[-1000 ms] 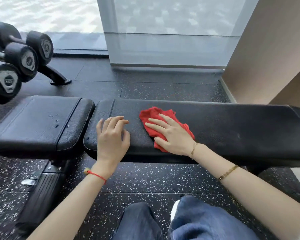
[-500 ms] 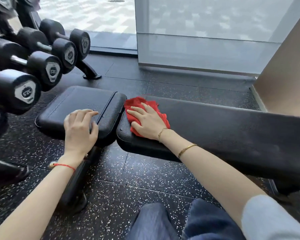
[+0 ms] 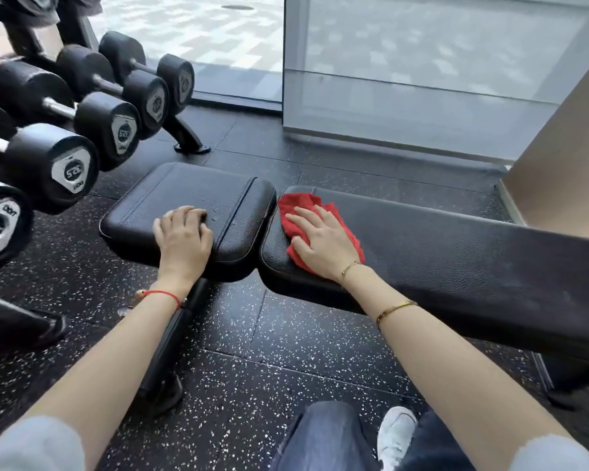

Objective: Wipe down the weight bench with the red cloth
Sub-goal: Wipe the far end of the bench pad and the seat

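While the left hand (image 3: pixel 183 237) braces with fingers curled on the seat pad (image 3: pixel 191 198), the right hand (image 3: pixel 322 244) presses splayed fingers flat on the red cloth (image 3: pixel 295 202), centre frame on the backrest pad (image 3: pixel 456 253); soft, light and limp, it likely bunches unless pinned by the whole palm.

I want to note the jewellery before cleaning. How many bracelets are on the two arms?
3. A red string on the left wrist; a thin gold chain at the right wrist; a wider gold band up that forearm.
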`<state>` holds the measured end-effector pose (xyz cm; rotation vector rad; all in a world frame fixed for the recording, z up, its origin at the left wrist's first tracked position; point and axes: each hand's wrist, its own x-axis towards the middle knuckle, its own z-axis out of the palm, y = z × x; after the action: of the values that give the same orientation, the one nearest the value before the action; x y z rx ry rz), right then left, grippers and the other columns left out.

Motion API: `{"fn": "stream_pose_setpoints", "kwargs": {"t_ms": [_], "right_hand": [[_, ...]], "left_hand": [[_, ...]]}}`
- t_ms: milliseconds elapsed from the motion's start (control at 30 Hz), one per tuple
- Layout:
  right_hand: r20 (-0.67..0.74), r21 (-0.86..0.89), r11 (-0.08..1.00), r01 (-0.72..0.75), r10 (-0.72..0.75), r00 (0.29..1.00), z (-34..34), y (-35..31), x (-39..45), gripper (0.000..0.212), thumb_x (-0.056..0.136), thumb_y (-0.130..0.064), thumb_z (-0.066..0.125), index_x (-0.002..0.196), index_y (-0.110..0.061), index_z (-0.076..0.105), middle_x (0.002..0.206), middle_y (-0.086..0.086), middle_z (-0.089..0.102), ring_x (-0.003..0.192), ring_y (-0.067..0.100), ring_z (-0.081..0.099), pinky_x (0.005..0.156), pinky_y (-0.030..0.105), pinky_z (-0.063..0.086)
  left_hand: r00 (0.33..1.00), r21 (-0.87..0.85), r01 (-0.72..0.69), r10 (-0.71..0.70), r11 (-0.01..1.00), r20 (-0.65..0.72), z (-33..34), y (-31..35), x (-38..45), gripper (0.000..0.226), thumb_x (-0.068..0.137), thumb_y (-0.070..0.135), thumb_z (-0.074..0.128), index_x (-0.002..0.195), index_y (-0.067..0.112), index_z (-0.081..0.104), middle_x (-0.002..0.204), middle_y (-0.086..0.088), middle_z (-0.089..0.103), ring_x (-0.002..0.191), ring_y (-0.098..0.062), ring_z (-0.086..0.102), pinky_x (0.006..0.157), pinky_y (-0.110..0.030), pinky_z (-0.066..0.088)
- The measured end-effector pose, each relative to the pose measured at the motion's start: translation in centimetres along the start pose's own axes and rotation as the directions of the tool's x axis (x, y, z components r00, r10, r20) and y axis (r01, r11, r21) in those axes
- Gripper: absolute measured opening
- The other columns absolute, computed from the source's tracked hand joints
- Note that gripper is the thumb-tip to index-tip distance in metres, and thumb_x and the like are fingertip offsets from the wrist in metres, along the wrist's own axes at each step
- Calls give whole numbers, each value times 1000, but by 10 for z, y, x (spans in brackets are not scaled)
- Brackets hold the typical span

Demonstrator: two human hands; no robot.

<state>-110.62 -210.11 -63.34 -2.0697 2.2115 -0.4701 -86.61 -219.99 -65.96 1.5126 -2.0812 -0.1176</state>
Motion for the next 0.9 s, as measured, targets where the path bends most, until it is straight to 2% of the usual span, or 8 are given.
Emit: {"fn": "stream_pose_setpoints", "kwargs": {"t_ms": [200, 367, 533, 600, 700, 767, 833, 900], "right_hand": [[29, -27, 998, 58, -57, 998, 5, 6, 5, 51, 98, -38, 40, 148, -28, 36, 157, -6, 30, 148, 25, 15, 122, 39, 6], [28, -1, 998, 70, -70, 997, 7, 5, 31, 49, 99, -37, 38, 147, -29, 38, 157, -7, 30, 149, 25, 11, 123, 39, 4], [74, 51, 981, 187, -190, 979, 11, -12, 69, 48, 98, -35, 41, 145, -30, 41, 155, -9, 35, 149, 22, 14, 123, 39, 4], [78, 98, 949, 301, -308, 948, 11, -15, 70, 48, 97, -32, 44, 145, -29, 43, 153, -9, 38, 149, 21, 15, 123, 39, 6], [95, 153, 846, 510, -526, 845, 11, -10, 59, 49, 94, -29, 49, 143, -30, 46, 151, -11, 41, 149, 20, 18, 123, 39, 9], [117, 165, 801, 576, -596, 795, 10, -7, 58, 49, 94, -31, 49, 143, -33, 45, 152, -12, 40, 149, 19, 18, 123, 39, 8], [123, 140, 827, 545, -560, 819, 9, -4, 67, 49, 95, -33, 48, 144, -34, 42, 153, -14, 37, 149, 18, 17, 123, 40, 6], [118, 101, 906, 410, -420, 900, 8, -8, 80, 51, 96, -36, 45, 147, -34, 38, 155, -13, 33, 149, 19, 14, 123, 40, 2]], "left_hand": [[999, 28, -3, 1, 1000, 53, 2, -4, 0, 44, 89, 26, 39, 121, 7, 62, 130, -18, 56, 124, -40, 46, 113, -55, 25], [1000, 24, 6, -6, 1000, 14, 4, -3, -1, 47, 90, 29, 33, 118, 7, 64, 126, -17, 59, 119, -41, 50, 110, -57, 28], [1000, 42, 6, -7, 999, 8, 4, 0, 0, 51, 89, 30, 29, 117, 8, 66, 124, -15, 61, 118, -40, 53, 109, -59, 32], [1000, 46, 11, -11, 999, 0, 2, 1, 2, 50, 90, 29, 30, 117, 8, 66, 124, -15, 62, 118, -39, 54, 108, -60, 33], [1000, 60, 28, -28, 998, -2, 0, 1, 4, 47, 91, 28, 32, 116, 8, 67, 124, -14, 62, 118, -39, 55, 107, -60, 35], [999, 74, 33, -33, 997, 10, 0, 0, 4, 46, 92, 29, 33, 117, 8, 66, 125, -14, 61, 118, -39, 55, 107, -59, 35], [998, 79, 31, -35, 996, 47, 0, 1, 6, 47, 92, 30, 34, 118, 8, 65, 126, -15, 61, 118, -40, 54, 106, -59, 35], [995, 83, 35, -42, 996, 88, -1, 3, 7, 49, 93, 32, 33, 119, 7, 65, 127, -16, 60, 118, -41, 53, 106, -60, 35]]}}
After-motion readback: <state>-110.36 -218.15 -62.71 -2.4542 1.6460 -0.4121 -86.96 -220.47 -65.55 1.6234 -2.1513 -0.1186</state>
